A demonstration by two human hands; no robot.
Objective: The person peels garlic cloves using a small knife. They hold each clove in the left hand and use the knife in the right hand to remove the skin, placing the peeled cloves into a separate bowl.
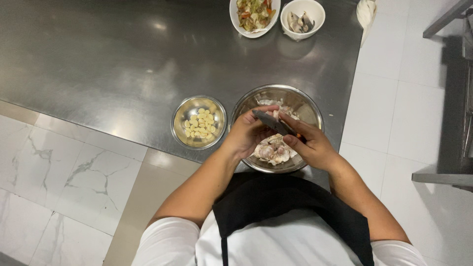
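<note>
left hand (pixel 246 134): curled over the near-left rim of the big bowl, fingers bent inward and closed around something small at the blade's tip; most likely a garlic clove, though the fingers hide it and i cannot tell for sure.
right hand (pixel 311 145): closed on the handle of a small knife (pixel 274 122), thumb laid along it, the grey blade pointing left toward the other hand's fingertips.
why held so: both hands meet just above the big steel bowl (pixel 311 107), so it looks as if trimmings would drop straight back into it rather than onto the table.
garlic in the big bowl (pixel 274 150): a heap of pale, papery pieces with a pinkish tint, skins on or loose, partly hidden under the hands.
small steel bowl (pixel 178 129): just left of the big one, near but not touching; inside lie peeled cloves (pixel 200 126), smooth and creamy yellow, in a loose single layer. its place beside the left hand keeps it within easy reach.
table (pixel 113 64): brushed steel, both bowls close to its near edge, right in front of the person's black apron (pixel 290 207).
far edge: a white dish of mixed cooked vegetables (pixel 254 14) and a white bowl of greyish pieces (pixel 302 19), well apart from the hands.
floor (pixel 64 172): pale marbled tiles to the left.
</note>
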